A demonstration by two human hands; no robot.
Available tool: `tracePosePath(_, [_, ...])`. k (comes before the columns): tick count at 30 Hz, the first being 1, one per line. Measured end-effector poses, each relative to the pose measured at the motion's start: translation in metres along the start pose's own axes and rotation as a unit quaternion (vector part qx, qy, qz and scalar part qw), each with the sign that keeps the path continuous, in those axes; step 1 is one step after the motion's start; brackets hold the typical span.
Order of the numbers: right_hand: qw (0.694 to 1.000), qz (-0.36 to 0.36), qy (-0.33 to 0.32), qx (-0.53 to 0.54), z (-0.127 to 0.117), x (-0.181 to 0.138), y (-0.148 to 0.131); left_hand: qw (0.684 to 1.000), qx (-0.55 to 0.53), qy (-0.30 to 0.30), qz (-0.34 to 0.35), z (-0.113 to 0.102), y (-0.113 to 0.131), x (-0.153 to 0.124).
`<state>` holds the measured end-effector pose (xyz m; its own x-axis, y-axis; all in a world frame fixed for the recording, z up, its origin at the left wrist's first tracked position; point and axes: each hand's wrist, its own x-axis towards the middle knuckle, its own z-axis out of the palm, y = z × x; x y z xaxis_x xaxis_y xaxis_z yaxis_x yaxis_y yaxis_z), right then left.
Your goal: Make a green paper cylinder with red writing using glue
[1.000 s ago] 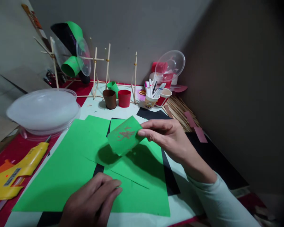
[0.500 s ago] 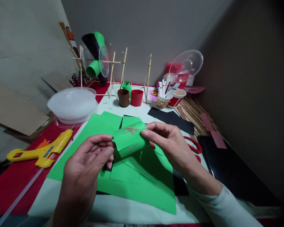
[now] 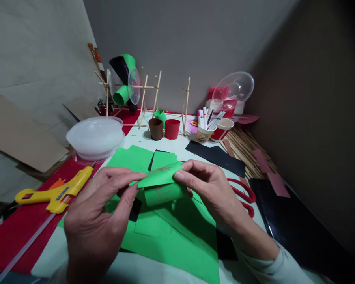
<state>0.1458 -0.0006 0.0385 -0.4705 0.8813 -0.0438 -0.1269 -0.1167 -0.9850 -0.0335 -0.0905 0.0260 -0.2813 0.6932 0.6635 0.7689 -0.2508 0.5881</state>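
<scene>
The left hand [image 3: 97, 217], earlier low over the near edge of the large green paper sheet [image 3: 189, 256], had risen to the left end of the green paper roll [image 3: 165, 195], which the right hand [image 3: 207, 189] had at first held alone. Half a second before, its fingers had been at that end; now thumb and forefinger pinched the left corner of the outer flap [image 3: 158, 178], which stood further off the layer beneath. The roll had turned, so the brown drawing [image 3: 165, 169] looked foreshortened and an angular brown mark [image 3: 162, 192] below the flap showed more fully. The view had swung left: the yellow glue gun [image 3: 57, 194], cut off at first, now showed whole. Red-handled scissors [image 3: 250, 192] had appeared beside the right wrist.
</scene>
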Motion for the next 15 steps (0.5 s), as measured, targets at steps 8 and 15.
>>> tracePosePath(8, [0.999,-0.008,-0.048,-0.005,0.002,-0.003,-0.003,0.966,-0.133,0.035,-0.218,0.001,-0.006,0.005])
tracePosePath(15, [0.995,-0.095,0.03,-0.024,0.011,-0.009,0.007,0.947,-0.19,0.012,-0.26,0.005,0.006,0.006])
